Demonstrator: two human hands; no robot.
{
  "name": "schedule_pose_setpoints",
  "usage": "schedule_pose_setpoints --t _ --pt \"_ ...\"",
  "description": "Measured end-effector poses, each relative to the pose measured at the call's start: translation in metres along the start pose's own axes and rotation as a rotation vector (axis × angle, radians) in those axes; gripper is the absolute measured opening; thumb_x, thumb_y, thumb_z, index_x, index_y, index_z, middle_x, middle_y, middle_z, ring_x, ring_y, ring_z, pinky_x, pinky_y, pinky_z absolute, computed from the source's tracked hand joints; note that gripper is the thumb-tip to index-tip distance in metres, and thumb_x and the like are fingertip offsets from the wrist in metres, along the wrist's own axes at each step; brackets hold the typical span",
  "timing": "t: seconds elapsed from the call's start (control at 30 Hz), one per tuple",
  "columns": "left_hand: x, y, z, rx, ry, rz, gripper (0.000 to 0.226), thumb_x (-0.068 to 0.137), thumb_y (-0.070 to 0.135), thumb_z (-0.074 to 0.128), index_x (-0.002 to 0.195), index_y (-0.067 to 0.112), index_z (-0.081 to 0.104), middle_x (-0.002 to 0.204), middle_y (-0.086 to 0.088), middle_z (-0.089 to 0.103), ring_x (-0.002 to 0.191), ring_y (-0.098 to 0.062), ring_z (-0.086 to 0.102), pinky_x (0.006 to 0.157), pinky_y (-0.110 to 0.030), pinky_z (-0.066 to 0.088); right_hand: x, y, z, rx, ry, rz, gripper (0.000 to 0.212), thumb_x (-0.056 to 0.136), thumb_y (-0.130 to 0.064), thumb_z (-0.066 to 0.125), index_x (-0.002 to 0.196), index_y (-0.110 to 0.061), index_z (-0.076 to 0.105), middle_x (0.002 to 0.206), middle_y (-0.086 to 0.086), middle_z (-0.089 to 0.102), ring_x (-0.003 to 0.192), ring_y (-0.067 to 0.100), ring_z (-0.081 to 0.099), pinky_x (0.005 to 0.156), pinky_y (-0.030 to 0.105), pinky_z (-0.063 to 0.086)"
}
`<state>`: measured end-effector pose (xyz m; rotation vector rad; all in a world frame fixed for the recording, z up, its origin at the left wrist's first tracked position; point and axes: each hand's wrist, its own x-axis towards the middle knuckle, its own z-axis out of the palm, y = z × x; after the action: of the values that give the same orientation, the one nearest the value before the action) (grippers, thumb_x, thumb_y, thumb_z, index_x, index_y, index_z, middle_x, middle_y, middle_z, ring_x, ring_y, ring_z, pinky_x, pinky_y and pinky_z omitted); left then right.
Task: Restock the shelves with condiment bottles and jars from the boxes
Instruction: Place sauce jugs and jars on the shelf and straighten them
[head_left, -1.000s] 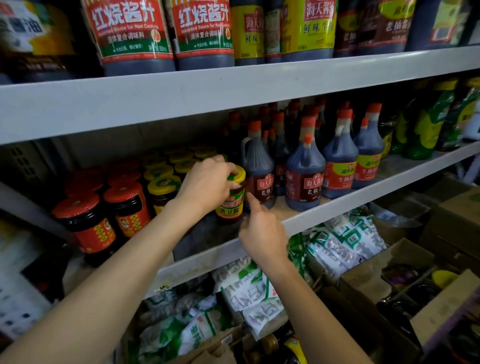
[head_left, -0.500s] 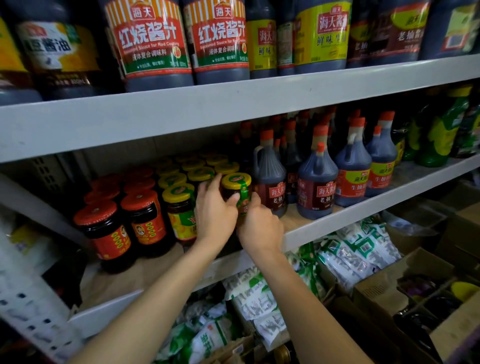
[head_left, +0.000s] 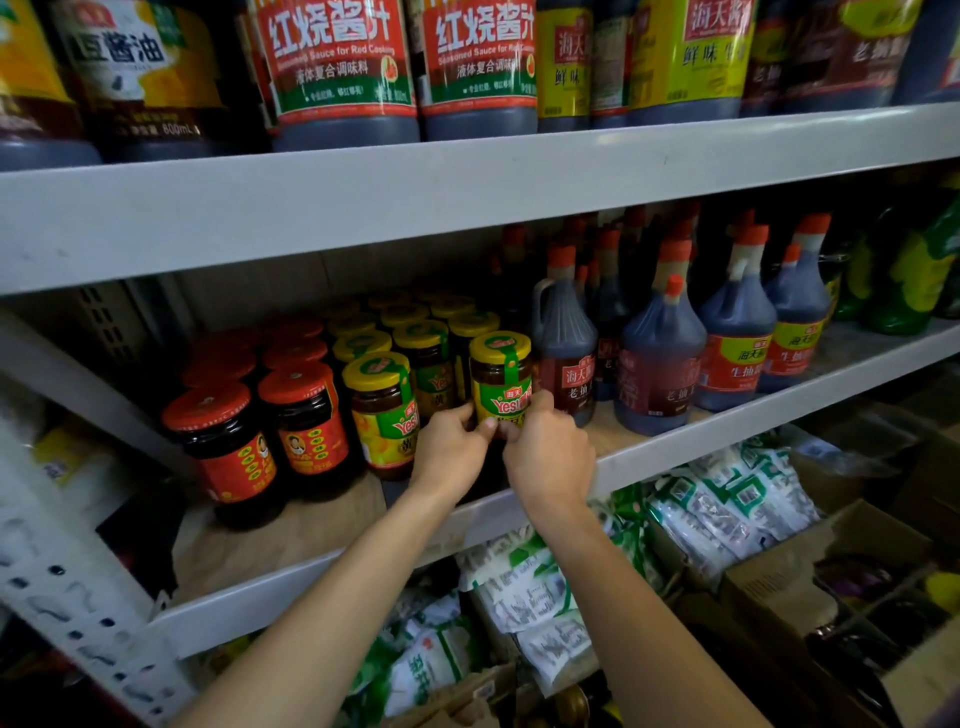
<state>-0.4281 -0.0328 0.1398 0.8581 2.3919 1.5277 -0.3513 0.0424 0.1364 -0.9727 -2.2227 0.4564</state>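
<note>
A person restocked a grey metal shelf (head_left: 727, 441) of sauces, set below an upper shelf (head_left: 467, 208) crowded with large bottles (head_left: 343, 67). Dark jugs (head_left: 660, 358) with orange caps filled the right of the lower board. An open cardboard box (head_left: 779, 577) and white-and-green bags (head_left: 727, 499) lay underneath. To the left stood red-lidded jars (head_left: 306, 415) and, beside them, rows of yellow-lidded jars (head_left: 384, 410). The jar (head_left: 501, 379) being placed stood upright at the front of the right-hand yellow row, just beside the nearest jug. Its base was hidden behind the fingers, so contact with the board could not be told. The left hand (head_left: 452, 452) and right hand (head_left: 550, 457) each had a grip pinching the jar low on its label, fingertips nearly meeting at the front. The step in hand appeared to be seating and squaring the jar. Done well, it would call for setting the jar down flat, turning the label outward, lining it up with the neighbouring front jar and keeping it off the jug's shoulder. Only then should either grip ease away, since a jar near the edge could tip.
</note>
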Motion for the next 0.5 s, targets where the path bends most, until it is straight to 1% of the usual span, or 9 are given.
schedule_pose_setpoints --t 0.1,0.17,0.2,0.27,0.3,0.33,0.4,0.43,0.5 --pt "-0.007 0.003 -0.005 0.03 -0.106 0.017 0.037 0.096 0.016 0.059 0.133 0.022 0.062 0.126 0.004 0.067 0.12 -0.015 0.059 0.105 -0.034 0.044 0.001 0.0 0.002 -0.022 0.0 0.014 0.037 0.094 -0.042 0.061 0.112 -0.012 0.049 0.1 0.012 0.069 0.094 0.037 0.067 0.063 0.036 0.036" --pt "-0.018 0.005 -0.011 0.068 -0.102 0.043 0.037 0.096 0.012 0.058 0.132 0.018 0.062 0.127 0.001 0.067 0.121 -0.015 0.058 0.102 -0.026 0.043 0.003 0.001 0.004 -0.023 -0.015 0.032 0.038 0.094 -0.044 0.061 0.109 -0.012 0.049 0.099 0.012 0.069 0.094 0.038 0.066 0.063 0.036 0.036" --pt "-0.025 0.006 -0.017 0.117 -0.052 0.057 0.037 0.096 0.011 0.057 0.132 0.016 0.062 0.126 0.0 0.068 0.118 -0.013 0.06 0.096 -0.02 0.042 0.003 0.001 0.005 -0.025 -0.025 0.04 0.038 0.094 -0.046 0.06 0.109 -0.012 0.05 0.099 0.012 0.069 0.094 0.038 0.066 0.064 0.036 0.036" --pt "-0.035 0.013 -0.035 0.243 0.12 0.14 0.031 0.096 0.012 0.057 0.124 0.018 0.068 0.117 0.001 0.072 0.1 -0.007 0.066 0.083 -0.015 0.045 0.004 0.001 0.006 -0.032 -0.039 0.043 0.039 0.094 -0.047 0.058 0.108 -0.012 0.05 0.099 0.012 0.069 0.094 0.038 0.066 0.064 0.036 0.036" --pt "-0.037 0.022 -0.045 0.294 0.212 0.218 0.027 0.096 0.012 0.057 0.117 0.02 0.072 0.111 0.002 0.074 0.091 -0.007 0.067 0.079 -0.018 0.049 0.003 0.001 0.006 -0.032 -0.042 0.042 0.039 0.094 -0.048 0.058 0.109 -0.013 0.05 0.1 0.012 0.069 0.094 0.038 0.066 0.064 0.036 0.036" --pt "-0.035 0.033 -0.056 0.337 0.291 0.313 0.025 0.095 0.011 0.057 0.112 0.021 0.074 0.106 0.002 0.075 0.088 -0.01 0.068 0.078 -0.023 0.053 0.003 0.002 0.006 -0.027 -0.041 0.043 0.04 0.094 -0.047 0.058 0.111 -0.013 0.049 0.101 0.012 0.069 0.094 0.038 0.066 0.064 0.036 0.036" --pt "-0.021 0.06 -0.073 0.433 0.393 0.476 0.025 0.095 0.011 0.055 0.109 0.02 0.074 0.106 0.0 0.075 0.095 -0.021 0.069 0.082 -0.035 0.055 -0.001 -0.002 0.001 -0.013 -0.007 0.024 0.044 0.093 -0.046 0.06 0.12 -0.013 0.047 0.108 0.011 0.066 0.094 0.036 0.067 0.063 0.037 0.038" --pt "-0.011 0.073 -0.078 0.514 0.413 0.516 0.026 0.095 0.013 0.054 0.112 0.021 0.072 0.11 -0.002 0.074 0.101 -0.026 0.067 0.084 -0.037 0.055 -0.003 -0.007 -0.003 -0.002 0.035 -0.01 0.049 0.092 -0.044 0.062 0.127 -0.012 0.046 0.111 0.01 0.064 0.093 0.035 0.067 0.063 0.038 0.042" --pt "0.009 0.094 -0.083 0.721 0.348 0.511 0.034 0.093 0.014 0.052 0.121 0.025 0.067 0.119 -0.004 0.07 0.109 -0.03 0.063 0.086 -0.037 0.051 -0.002 -0.021 -0.011 -0.009 0.141 -0.141 0.059 0.088 -0.036 0.067 0.138 -0.012 0.044 0.112 0.01 0.058 0.09 0.033 0.065 0.059 0.038 0.047"
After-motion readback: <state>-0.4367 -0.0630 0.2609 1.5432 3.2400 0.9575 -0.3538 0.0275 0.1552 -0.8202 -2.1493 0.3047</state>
